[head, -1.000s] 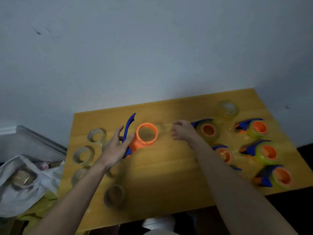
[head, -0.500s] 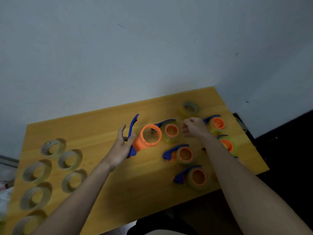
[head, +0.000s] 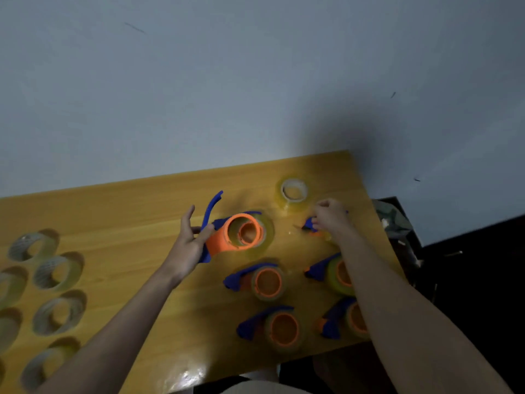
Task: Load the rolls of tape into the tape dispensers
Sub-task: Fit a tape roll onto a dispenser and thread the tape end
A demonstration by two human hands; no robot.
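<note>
Currently the left hand (head: pixel 189 245) holds an empty orange-and-blue dispenser (head: pixel 235 236) above the wooden table (head: pixel 136 211), thumb and palm wrapped on its blue handle, the other fingers stretched up and mostly straight. Its orange hub faces the camera, and through it a loaded dispenser shows on the table just behind. To the right of the held dispenser, the right hand (head: pixel 331 217) has its fingers curled on a small blue-and-orange piece (head: pixel 309 224); it's blurred, so I can't tell exactly what that piece is. A loose tape roll (head: pixel 294 191) sits up-right of the held dispenser, near the table's far edge. Four loaded dispensers (head: pixel 267 282) lie below-right of it, partly under the right forearm. Well left of it, a cluster of clear tape rolls (head: pixel 58 270) stands on edge.
</note>
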